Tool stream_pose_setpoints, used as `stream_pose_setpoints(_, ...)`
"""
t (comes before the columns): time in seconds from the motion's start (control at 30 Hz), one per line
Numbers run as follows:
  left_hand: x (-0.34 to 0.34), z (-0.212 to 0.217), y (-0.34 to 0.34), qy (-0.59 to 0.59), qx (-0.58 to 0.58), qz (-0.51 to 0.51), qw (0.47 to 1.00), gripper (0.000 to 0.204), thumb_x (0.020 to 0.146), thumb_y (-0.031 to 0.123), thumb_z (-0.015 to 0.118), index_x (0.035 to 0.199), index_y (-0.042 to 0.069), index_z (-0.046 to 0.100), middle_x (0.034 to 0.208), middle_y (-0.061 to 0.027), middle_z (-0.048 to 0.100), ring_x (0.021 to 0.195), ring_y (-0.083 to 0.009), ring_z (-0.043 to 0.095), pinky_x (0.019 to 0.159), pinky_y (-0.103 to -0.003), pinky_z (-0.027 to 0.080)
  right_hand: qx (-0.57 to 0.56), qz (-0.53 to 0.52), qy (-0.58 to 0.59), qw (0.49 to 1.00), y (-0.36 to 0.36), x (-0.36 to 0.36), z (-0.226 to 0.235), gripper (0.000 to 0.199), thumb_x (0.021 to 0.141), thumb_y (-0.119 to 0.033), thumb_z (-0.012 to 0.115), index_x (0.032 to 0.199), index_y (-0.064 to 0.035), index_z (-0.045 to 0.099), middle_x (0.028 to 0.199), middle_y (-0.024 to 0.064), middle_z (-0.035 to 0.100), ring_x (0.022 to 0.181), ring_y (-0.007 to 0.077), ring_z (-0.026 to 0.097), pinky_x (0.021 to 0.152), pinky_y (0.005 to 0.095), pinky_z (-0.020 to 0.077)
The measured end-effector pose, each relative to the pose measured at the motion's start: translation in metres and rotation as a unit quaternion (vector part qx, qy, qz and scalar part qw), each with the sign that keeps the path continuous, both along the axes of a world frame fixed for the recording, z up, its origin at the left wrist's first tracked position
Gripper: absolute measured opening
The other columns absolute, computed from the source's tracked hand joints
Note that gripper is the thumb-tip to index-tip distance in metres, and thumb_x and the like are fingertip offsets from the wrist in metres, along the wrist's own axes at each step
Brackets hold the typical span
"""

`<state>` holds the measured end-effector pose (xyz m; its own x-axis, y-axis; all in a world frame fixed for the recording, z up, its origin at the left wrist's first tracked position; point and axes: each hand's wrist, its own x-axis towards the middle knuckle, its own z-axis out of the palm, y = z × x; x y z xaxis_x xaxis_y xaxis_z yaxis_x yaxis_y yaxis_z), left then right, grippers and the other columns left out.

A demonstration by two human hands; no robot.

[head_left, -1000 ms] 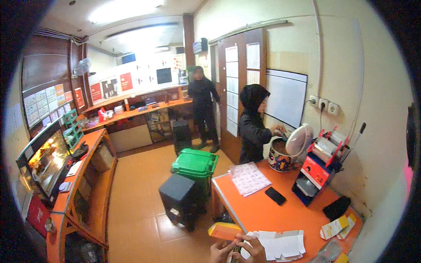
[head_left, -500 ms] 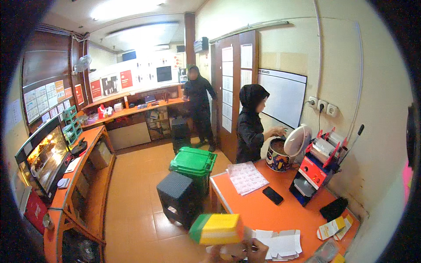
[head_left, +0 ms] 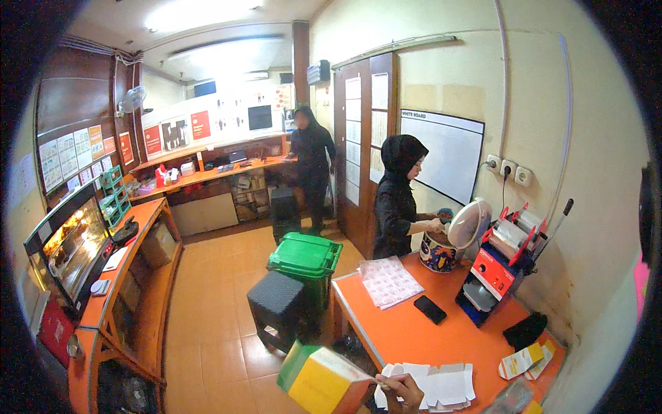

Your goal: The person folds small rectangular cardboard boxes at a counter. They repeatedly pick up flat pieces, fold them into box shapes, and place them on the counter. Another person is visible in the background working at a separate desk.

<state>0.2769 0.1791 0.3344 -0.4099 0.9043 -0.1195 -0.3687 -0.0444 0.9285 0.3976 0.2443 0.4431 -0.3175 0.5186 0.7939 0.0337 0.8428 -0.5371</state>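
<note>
A yellow paperboard carton [head_left: 323,381] with a green end and an orange-red side is held tilted at the lower middle, over the floor beside the table. My right hand [head_left: 401,395] is closed, its fingertips pinching a pale flap at the carton's right end. My left hand does not show; the carton or the lower edge of the picture hides it. Right behind my right hand, flat white carton blanks [head_left: 441,386] lie on the orange table [head_left: 372,324].
A co-worker [head_left: 394,200] in black scoops from a patterned tub [head_left: 438,254] at the table's far end. A cup sealer [head_left: 491,276], a phone [head_left: 430,310] and printed sheets [head_left: 390,281] share the table. Left stand a black stool [head_left: 277,303] and green bin [head_left: 305,254]. Another person [head_left: 314,165] stands behind.
The carton has tipped, dropped lower and shifted left. My left hand has gone out of sight. The co-worker's hands have moved down to the tub, one with a cup.
</note>
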Motion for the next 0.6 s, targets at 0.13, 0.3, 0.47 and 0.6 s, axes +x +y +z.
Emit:
stream_pose_setpoints(0.13,0.009,-0.012,-0.002,-0.066,-0.027,-0.01,0.997,0.033,0.088,0.019,0.074,0.115,0.004,0.066,0.108,-0.0036,0.066,0.102,-0.0181,0.062,0.086,-0.032,0.05,-0.057,0.067,-0.022,0.996,-0.002,0.015,0.004,0.024,0.084,0.001,0.068,0.107,-0.0064,0.073,0.082,0.0124,0.063,0.071,0.0251,0.062,0.063,0.0336,0.0492)
stream_pose_setpoints(0.3,0.022,-0.015,-0.008,-0.135,-0.064,-0.035,0.988,0.032,0.088,0.019,0.073,0.115,0.003,0.066,0.109,-0.0039,0.066,0.104,-0.0189,0.062,0.088,-0.033,0.049,-0.105,0.118,-0.106,0.982,-0.006,0.028,-0.003,0.031,0.085,0.005,0.063,0.113,-0.0055,0.069,0.086,0.0156,0.064,0.074,0.0276,0.065,0.065,0.0356,0.0507)
stream_pose_setpoints(0.47,0.034,-0.014,-0.008,-0.168,-0.092,-0.049,0.98,0.032,0.088,0.019,0.073,0.116,0.003,0.067,0.11,-0.0042,0.066,0.106,-0.0197,0.061,0.091,-0.034,0.049,-0.052,0.043,-0.065,0.996,-0.002,0.033,-0.019,0.032,0.086,0.003,0.065,0.116,-0.0056,0.065,0.088,0.0175,0.064,0.075,0.0341,0.064,0.067,0.0403,0.052)
stream_pose_setpoints(0.6,0.045,-0.019,-0.005,-0.128,-0.056,-0.002,0.99,0.025,0.09,0.017,0.071,0.111,0.004,0.069,0.095,-0.0045,0.067,0.092,-0.0167,0.063,0.08,-0.03,0.049,-0.089,0.012,-0.07,0.993,-0.004,0.035,-0.032,0.024,0.086,0.004,0.065,0.109,-0.0042,0.064,0.09,0.0187,0.064,0.079,0.0373,0.065,0.069,0.0414,0.0525)
